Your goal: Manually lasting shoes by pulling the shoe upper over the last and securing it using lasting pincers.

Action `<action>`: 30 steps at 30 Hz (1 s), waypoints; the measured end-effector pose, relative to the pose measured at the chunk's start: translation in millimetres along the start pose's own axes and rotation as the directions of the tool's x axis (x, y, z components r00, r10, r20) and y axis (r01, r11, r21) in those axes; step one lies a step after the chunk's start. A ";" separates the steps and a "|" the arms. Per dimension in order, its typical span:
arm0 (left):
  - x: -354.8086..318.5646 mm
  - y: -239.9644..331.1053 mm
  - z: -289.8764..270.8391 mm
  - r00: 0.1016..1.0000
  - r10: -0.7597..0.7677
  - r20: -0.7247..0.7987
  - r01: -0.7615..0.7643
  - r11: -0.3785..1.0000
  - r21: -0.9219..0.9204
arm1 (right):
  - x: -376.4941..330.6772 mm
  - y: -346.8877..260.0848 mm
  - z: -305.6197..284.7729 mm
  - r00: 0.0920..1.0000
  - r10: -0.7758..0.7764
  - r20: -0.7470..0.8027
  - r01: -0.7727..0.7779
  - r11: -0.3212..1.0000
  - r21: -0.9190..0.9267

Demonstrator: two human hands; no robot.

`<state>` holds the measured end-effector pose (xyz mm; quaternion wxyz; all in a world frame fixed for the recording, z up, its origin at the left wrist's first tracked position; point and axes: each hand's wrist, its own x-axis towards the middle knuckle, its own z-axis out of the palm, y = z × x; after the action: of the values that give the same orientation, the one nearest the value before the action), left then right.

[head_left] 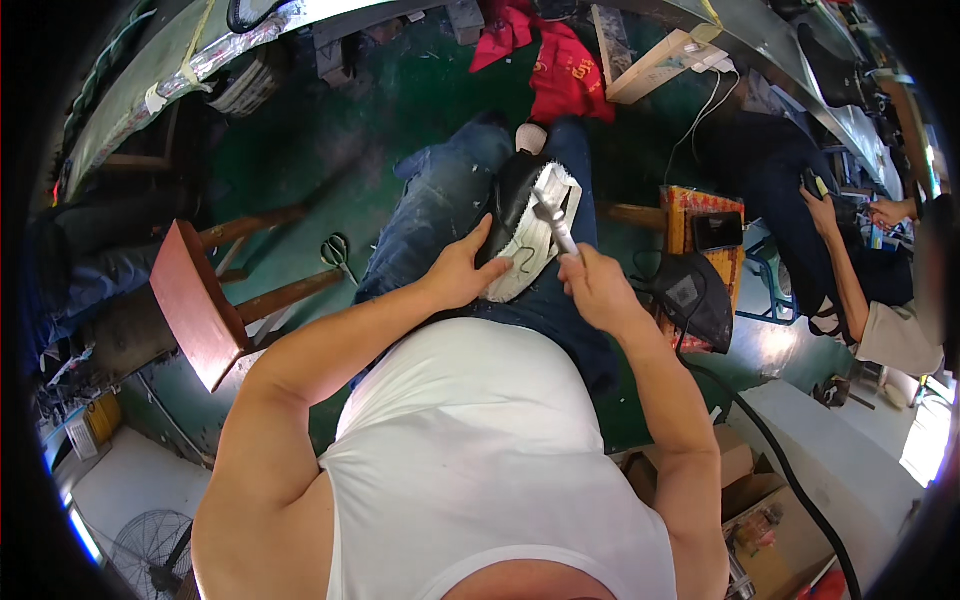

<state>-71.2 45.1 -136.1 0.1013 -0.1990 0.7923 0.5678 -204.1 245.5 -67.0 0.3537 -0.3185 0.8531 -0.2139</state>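
My left grip (462,270) pinches the shoe (509,195) just right of it, my right grip (598,288) clasps the hammer (562,237) at its white bottom (513,275), apparently tapping; the next blow calls for 1 steady hold.

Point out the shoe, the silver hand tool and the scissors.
Shoe (530,236): head view, on its white underside.
Silver hand tool (559,229): head view, on its shaft.
Scissors (343,261): head view, near the pivot, where the dark handles meet the blades.
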 end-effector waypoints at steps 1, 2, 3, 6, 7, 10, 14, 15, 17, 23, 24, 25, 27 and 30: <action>-3.1 3.9 0.8 0.999 0.012 0.037 -0.013 0.999 0.030 | 0.2 7.9 9.9 0.999 0.003 -0.034 -0.005 0.997 -0.072; -4.7 8.6 0.5 0.997 0.023 0.075 -0.028 0.998 0.060 | 2.6 19.6 15.3 1.000 -0.007 -0.023 0.007 0.999 -0.036; -2.2 13.7 -3.7 0.997 0.028 0.072 -0.033 0.997 0.063 | 1.5 19.5 13.1 1.000 -0.011 -0.029 0.010 0.999 -0.036; 4.1 33.9 -20.5 0.945 -0.200 0.258 0.142 0.964 0.225 | -10.2 25.9 12.2 0.994 0.111 0.015 -0.110 0.938 0.329; 3.2 40.8 -27.9 0.976 -0.096 0.196 0.037 0.958 0.283 | -16.1 37.0 17.4 0.989 0.146 -0.029 -0.121 0.901 0.416; 0.9 71.3 -66.4 0.983 0.136 0.125 -0.173 0.918 0.357 | -37.1 45.3 27.6 0.960 0.243 -0.141 -0.106 0.777 0.620; 15.1 137.5 -106.1 0.901 0.433 -0.032 -0.412 0.877 0.249 | -54.0 50.0 27.7 0.931 0.334 -0.150 -0.146 0.714 0.685; 20.6 156.6 -108.4 0.904 0.426 -0.018 -0.417 0.892 0.172 | -57.3 49.8 26.5 0.931 0.349 -0.106 -0.214 0.759 0.615; 41.6 169.2 -102.2 0.904 0.425 0.040 -0.424 0.905 -0.020 | -64.4 54.7 34.9 0.948 0.270 -0.168 -0.083 0.721 0.687; 155.8 65.7 -27.4 0.961 -0.168 0.218 0.206 0.965 -0.163 | -68.7 43.4 38.1 0.966 0.218 -0.142 -0.032 0.641 0.767; 159.5 58.7 -21.5 0.939 -0.234 0.254 0.299 0.918 -0.260 | -66.6 36.6 38.1 0.959 0.245 -0.145 -0.060 0.671 0.739; 165.7 52.5 -18.4 0.909 -0.294 0.295 0.389 0.852 -0.350 | -64.5 30.8 34.9 0.957 0.249 -0.148 -0.058 0.666 0.743; 173.5 60.4 -17.9 0.874 -0.320 0.367 0.443 0.833 -0.330 | -66.9 21.2 32.8 0.942 0.177 -0.285 0.058 0.750 0.659; 176.6 37.9 -12.7 0.843 -0.352 0.406 0.522 0.718 -0.461 | -33.5 15.5 40.8 0.945 0.176 -0.276 0.064 0.728 0.683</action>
<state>-245.8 8.3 -167.5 0.2862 -0.3177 0.4980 0.7544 -161.7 274.0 -87.3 0.3080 -0.1002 0.7694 -0.5506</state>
